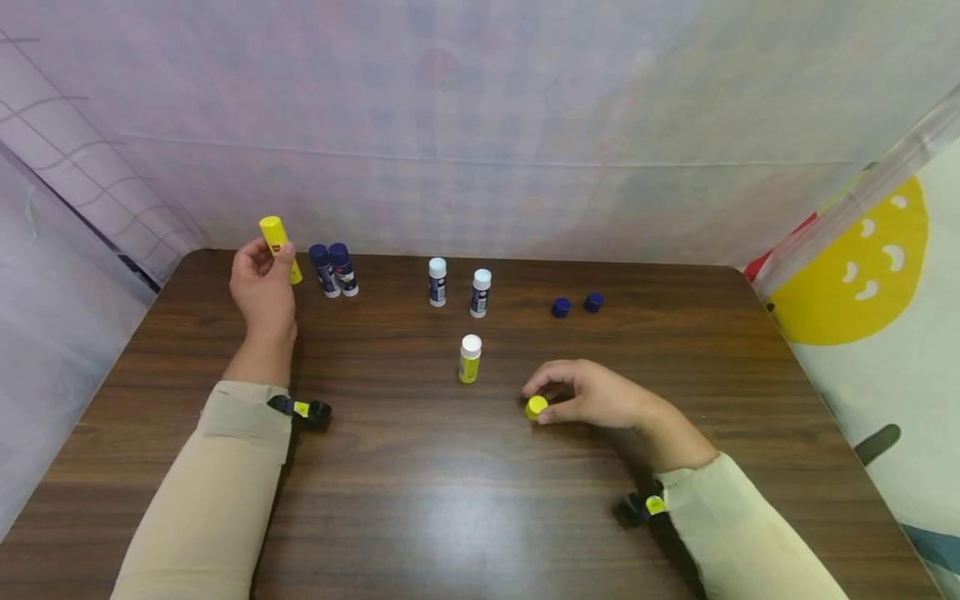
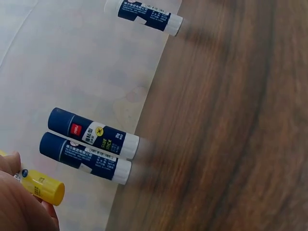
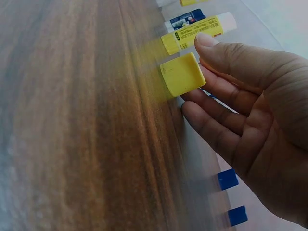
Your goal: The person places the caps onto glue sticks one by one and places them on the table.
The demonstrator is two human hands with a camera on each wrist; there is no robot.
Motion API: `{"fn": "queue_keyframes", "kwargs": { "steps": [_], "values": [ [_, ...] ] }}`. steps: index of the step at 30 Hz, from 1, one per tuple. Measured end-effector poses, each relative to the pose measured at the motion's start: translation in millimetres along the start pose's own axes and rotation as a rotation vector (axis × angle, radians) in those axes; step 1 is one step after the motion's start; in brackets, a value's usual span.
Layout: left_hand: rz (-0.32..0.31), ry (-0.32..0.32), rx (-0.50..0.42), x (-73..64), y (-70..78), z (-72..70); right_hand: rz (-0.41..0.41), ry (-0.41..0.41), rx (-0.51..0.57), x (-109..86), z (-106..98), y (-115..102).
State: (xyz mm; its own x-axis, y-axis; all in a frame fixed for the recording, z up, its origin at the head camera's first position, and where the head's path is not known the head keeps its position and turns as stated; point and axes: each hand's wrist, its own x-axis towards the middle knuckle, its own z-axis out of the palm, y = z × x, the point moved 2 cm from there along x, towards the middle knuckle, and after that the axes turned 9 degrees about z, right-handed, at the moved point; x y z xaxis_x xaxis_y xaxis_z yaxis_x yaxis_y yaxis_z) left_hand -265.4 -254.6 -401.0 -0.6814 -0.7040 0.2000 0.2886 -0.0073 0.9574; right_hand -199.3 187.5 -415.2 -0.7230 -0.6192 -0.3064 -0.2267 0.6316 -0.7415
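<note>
One yellow glue stick, tilted, is gripped by the left hand at far left; nearer, right of centre, the right hand curls thumb and fingers around a yellow cap. A white-topped yellow stick stands left of that. Farther off are two white-topped blue sticks and, rightward, two blue caps. Only the left wrist view makes "GLUE STICK" legible, on one of two blue-capped sticks beside the left hand.

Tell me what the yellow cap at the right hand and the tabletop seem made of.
Yellow cap: likely molded plastic, smooth satin finish, judging by its even color and clean rim. Tabletop: wood or wood-look laminate, perhaps semi-gloss; grain streaks and a soft glare show.
</note>
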Motion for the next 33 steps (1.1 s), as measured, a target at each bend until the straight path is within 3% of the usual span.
{"fn": "queue_keyframes", "kwargs": {
  "steps": [6,14,21,27,33],
  "values": [
    [-0.049,-0.02,0.017,2.0,-3.5,-1.2,0.006,0.003,-0.009,0.5,0.4,0.3],
    [-0.127,-0.123,0.101,5.0,-1.1,-6.1,-0.013,0.004,-0.007,0.5,0.6,-0.1],
    [-0.18,-0.176,0.163,8.3,-2.1,-8.3,-0.035,-0.002,0.008,0.9,1.4,0.9],
    [-0.193,-0.257,0.304,8.4,-2.8,-9.5,-0.036,-0.006,-0.003,1.0,1.1,1.4],
    [-0.188,-0.316,0.367,6.0,-4.7,-9.3,-0.038,0.002,-0.017,1.5,1.6,2.3]
  ]
}}
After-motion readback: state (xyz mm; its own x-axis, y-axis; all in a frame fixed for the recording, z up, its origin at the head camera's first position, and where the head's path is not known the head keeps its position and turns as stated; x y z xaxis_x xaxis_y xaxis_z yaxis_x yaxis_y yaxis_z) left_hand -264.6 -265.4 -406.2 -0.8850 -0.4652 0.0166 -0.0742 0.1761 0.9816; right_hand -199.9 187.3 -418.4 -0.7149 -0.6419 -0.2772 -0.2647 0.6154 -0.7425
